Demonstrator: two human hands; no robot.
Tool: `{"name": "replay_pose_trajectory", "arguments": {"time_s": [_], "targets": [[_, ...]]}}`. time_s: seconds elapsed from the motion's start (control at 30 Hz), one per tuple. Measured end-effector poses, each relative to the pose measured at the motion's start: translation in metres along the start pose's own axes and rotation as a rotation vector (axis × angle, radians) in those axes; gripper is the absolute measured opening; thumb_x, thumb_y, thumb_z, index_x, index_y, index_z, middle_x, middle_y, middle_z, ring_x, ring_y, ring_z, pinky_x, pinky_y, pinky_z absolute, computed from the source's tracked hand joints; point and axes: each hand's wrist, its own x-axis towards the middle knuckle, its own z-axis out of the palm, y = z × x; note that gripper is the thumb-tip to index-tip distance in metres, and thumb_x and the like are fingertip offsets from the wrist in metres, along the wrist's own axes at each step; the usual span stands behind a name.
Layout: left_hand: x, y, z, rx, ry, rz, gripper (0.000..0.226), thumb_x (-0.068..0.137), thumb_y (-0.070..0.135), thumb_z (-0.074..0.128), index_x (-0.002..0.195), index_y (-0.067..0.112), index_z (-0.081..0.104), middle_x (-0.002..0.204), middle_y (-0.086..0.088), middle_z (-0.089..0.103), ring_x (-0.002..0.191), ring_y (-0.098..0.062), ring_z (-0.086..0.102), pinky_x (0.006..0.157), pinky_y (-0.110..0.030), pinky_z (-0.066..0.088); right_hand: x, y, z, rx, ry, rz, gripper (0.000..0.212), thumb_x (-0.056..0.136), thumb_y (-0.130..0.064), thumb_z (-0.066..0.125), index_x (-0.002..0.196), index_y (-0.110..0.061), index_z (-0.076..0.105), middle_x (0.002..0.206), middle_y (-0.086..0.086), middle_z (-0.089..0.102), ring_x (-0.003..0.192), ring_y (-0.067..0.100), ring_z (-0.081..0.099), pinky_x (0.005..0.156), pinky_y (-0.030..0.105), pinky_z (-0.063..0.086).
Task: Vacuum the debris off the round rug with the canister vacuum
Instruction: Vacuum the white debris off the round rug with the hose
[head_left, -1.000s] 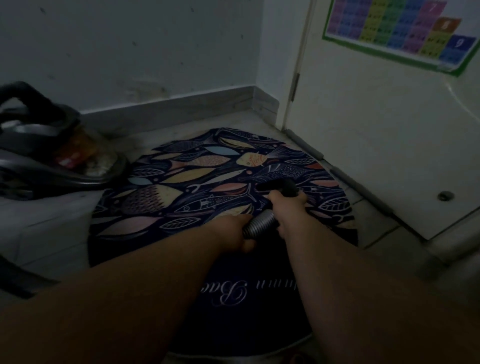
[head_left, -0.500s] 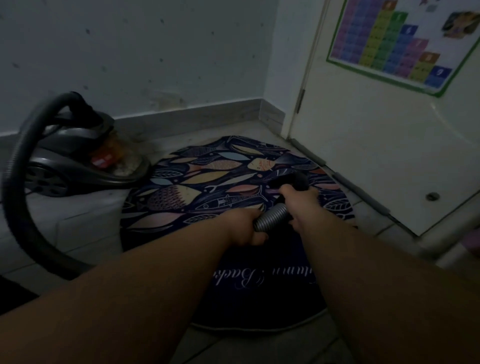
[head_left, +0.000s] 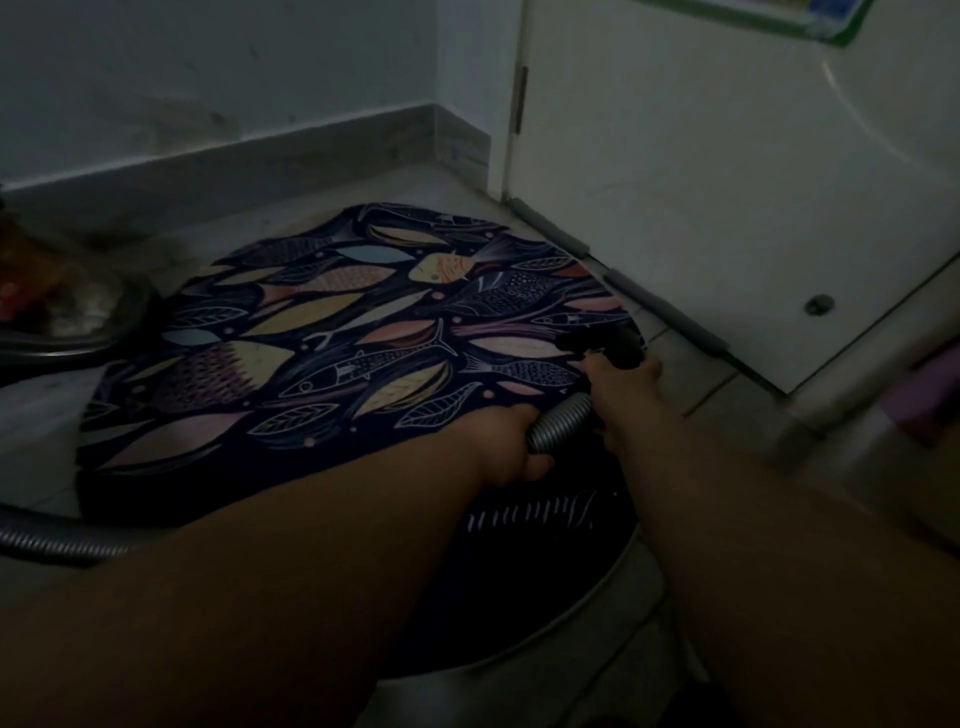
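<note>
Gripped the ribbed hose (head_left: 563, 423) with both hands, left hand (head_left: 511, 447) and right hand (head_left: 623, 395), fingers clamped around it, black nozzle (head_left: 602, 345) over the round rug's (head_left: 337, 332) right edge; canister vacuum (head_left: 62, 312) at far left.

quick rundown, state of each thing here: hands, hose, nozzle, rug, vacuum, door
left hand: shut on the hose
right hand: shut on the hose, near the nozzle
hose: held between both hands
nozzle: over the rug's right edge
rug: flat on the floor
vacuum: left of the rug, mostly cut off
door: cannot tell
</note>
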Motion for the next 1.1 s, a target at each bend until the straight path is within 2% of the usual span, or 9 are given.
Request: {"name": "replay_pose_trajectory", "arguments": {"time_s": [0.1, 0.27, 0.33, 0.43, 0.63, 0.8, 0.93, 1.1], "targets": [[0.020, 0.007, 0.000, 0.022, -0.017, 0.013, 0.053, 0.090, 0.039, 0.056, 0.136, 0.018, 0.040, 0.128, -0.009, 0.055, 0.113, -0.025, 0.054, 0.089, -0.028, 0.042, 0.019, 0.001, -0.007, -0.009, 0.024, 0.019, 0.086, 0.087, -0.032, 0.063, 0.152, -0.038, 0.007, 0.145, 0.018, 0.039, 0.113, 0.043, 0.052, 0.091, 0.059, 0.050], [0.039, 0.011, 0.007, 0.051, -0.060, 0.000, 0.053, 0.091, 0.041, 0.056, 0.135, 0.017, 0.040, 0.129, -0.009, 0.054, 0.114, -0.025, 0.054, 0.091, -0.029, 0.042, 0.030, 0.008, -0.007, 0.007, 0.023, 0.089, 0.088, 0.082, -0.040, 0.068, 0.147, -0.047, 0.009, 0.131, 0.015, 0.049, 0.097, 0.038, 0.059, 0.083, 0.056, 0.055], [0.041, 0.010, 0.010, 0.033, -0.066, -0.016, 0.052, 0.091, 0.041, 0.056, 0.135, 0.018, 0.040, 0.128, -0.009, 0.055, 0.114, -0.025, 0.054, 0.089, -0.029, 0.041, 0.033, 0.008, -0.006, -0.016, 0.016, 0.085, 0.086, 0.083, -0.040, 0.065, 0.146, -0.049, 0.008, 0.132, 0.014, 0.049, 0.096, 0.038, 0.059, 0.083, 0.056, 0.055], [0.040, 0.005, 0.013, 0.022, -0.054, -0.040, 0.052, 0.091, 0.041, 0.056, 0.136, 0.019, 0.039, 0.127, -0.008, 0.055, 0.114, -0.024, 0.054, 0.087, -0.028, 0.040, 0.031, 0.008, -0.003, -0.039, -0.021, 0.077, 0.088, 0.086, -0.031, 0.060, 0.150, -0.047, 0.002, 0.139, 0.013, 0.044, 0.101, 0.038, 0.056, 0.087, 0.057, 0.053], [0.029, -0.004, 0.012, -0.001, -0.046, -0.067, 0.051, 0.090, 0.041, 0.056, 0.134, 0.020, 0.039, 0.123, -0.008, 0.057, 0.110, -0.024, 0.055, 0.086, -0.029, 0.042, 0.025, 0.004, 0.005, -0.092, -0.093, 0.079, 0.084, 0.091, -0.030, 0.056, 0.151, -0.044, 0.000, 0.136, 0.015, 0.045, 0.094, 0.034, 0.056, 0.086, 0.053, 0.054], [0.007, -0.027, 0.006, -0.028, -0.017, -0.117, 0.051, 0.090, 0.041, 0.056, 0.133, 0.020, 0.040, 0.122, -0.007, 0.057, 0.109, -0.023, 0.056, 0.089, -0.030, 0.044, 0.009, 0.001, 0.033, -0.151, -0.165, 0.070, 0.085, 0.092, -0.027, 0.056, 0.153, -0.043, -0.001, 0.137, 0.011, 0.042, 0.079, 0.029, 0.053, 0.068, 0.042, 0.052], [-0.021, -0.057, 0.002, -0.086, 0.028, -0.164, 0.055, 0.090, 0.040, 0.057, 0.137, 0.020, 0.038, 0.128, -0.007, 0.055, 0.114, -0.023, 0.054, 0.090, -0.028, 0.042, -0.015, 0.001, 0.070, -0.213, -0.252, 0.059, 0.088, 0.090, -0.030, 0.057, 0.151, -0.046, -0.004, 0.147, 0.014, 0.038, 0.097, 0.036, 0.056, 0.087, 0.054, 0.053], [-0.062, -0.097, 0.001, -0.168, 0.080, -0.243, 0.058, 0.090, 0.038, 0.058, 0.140, 0.020, 0.035, 0.130, -0.008, 0.054, 0.115, -0.023, 0.053, 0.090, -0.027, 0.042, -0.051, 0.007, 0.122, -0.274, -0.361, 0.030, 0.086, 0.088, -0.035, 0.058, 0.150, -0.050, 0.000, 0.144, 0.012, 0.042, 0.103, 0.036, 0.056, 0.091, 0.055, 0.052]]}}
